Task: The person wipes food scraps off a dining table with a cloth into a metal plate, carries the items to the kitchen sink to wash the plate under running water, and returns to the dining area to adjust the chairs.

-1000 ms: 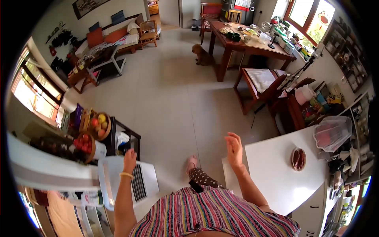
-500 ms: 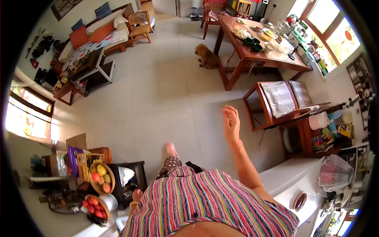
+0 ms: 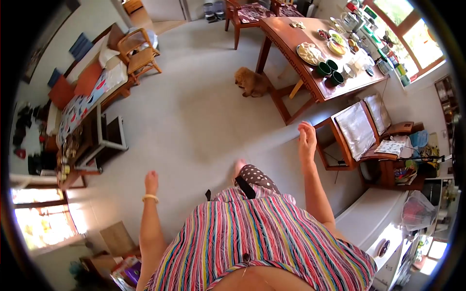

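My left hand (image 3: pixel 151 183) hangs out over the floor on the left, with a yellowish bracelet (image 3: pixel 150 198) at its wrist. Its fingers are foreshortened, and nothing visible sticks out of it. On the right, my right hand (image 3: pixel 307 139) is held forward with loosely bent fingers and nothing in them. It is nearest to the wooden chair (image 3: pixel 357 131) with a pale cushion, apart from it in the view. One bare foot (image 3: pixel 240 166) shows ahead of my striped top (image 3: pixel 242 233).
A brown dog (image 3: pixel 251 81) sits on the tiled floor (image 3: pixel 204 121) beside the wooden table (image 3: pixel 291 34), which bears dishes and green cups. To the left are a low table (image 3: pixel 109 133), a sofa (image 3: pixel 85 99) and a rattan chair (image 3: pixel 139 53). A white counter (image 3: pixel 369 208) is at right.
My view has moved forward and turned. My left hand has swung out ahead on the left, and the fruit baskets have left the view. The dog now looks more to the left.
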Demonstrator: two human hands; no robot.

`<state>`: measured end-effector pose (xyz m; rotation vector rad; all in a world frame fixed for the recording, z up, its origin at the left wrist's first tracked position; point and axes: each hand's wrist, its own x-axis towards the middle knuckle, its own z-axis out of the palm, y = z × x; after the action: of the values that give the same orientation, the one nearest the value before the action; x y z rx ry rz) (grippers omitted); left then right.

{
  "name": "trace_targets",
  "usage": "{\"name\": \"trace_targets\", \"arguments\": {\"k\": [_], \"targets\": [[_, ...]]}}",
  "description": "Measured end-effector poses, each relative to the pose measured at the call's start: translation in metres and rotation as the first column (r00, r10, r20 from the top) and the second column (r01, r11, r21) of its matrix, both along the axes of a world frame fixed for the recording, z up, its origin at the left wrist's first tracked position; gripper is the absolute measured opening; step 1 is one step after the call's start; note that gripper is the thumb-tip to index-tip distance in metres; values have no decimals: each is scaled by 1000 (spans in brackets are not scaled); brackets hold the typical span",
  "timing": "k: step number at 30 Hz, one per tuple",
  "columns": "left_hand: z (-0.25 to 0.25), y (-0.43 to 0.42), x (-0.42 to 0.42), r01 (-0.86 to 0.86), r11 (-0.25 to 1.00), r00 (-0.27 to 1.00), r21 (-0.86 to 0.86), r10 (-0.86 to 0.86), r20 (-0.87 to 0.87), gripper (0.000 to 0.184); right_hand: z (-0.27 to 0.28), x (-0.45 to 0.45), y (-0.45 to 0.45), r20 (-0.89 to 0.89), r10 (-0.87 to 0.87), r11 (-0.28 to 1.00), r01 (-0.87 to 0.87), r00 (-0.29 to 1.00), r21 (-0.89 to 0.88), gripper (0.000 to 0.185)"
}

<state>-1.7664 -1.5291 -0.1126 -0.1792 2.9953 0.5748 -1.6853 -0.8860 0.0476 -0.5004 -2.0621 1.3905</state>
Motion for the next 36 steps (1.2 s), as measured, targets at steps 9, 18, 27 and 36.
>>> {"name": "trace_targets", "arguments": {"k": [9,18,27,36], "targets": [[-11,32,-260,42,972,999,233,-43,-2,26,-82,-261,58,53,-155,973,162,987,-167,15],[-79,-39,-311,85,996,801,-25,-53,596,19,-65,-498,107,81,-273,931,284,959,-229,17],[-74,-30,-858,-82,975,984,205,46,175,22,-32,-643,132,88,-656,747,662,749,-65,15],[105,352,-1142,165,718,929,676,-344,138,29,-43,-745,223,108,-773,631,775,626,25,18]]}}
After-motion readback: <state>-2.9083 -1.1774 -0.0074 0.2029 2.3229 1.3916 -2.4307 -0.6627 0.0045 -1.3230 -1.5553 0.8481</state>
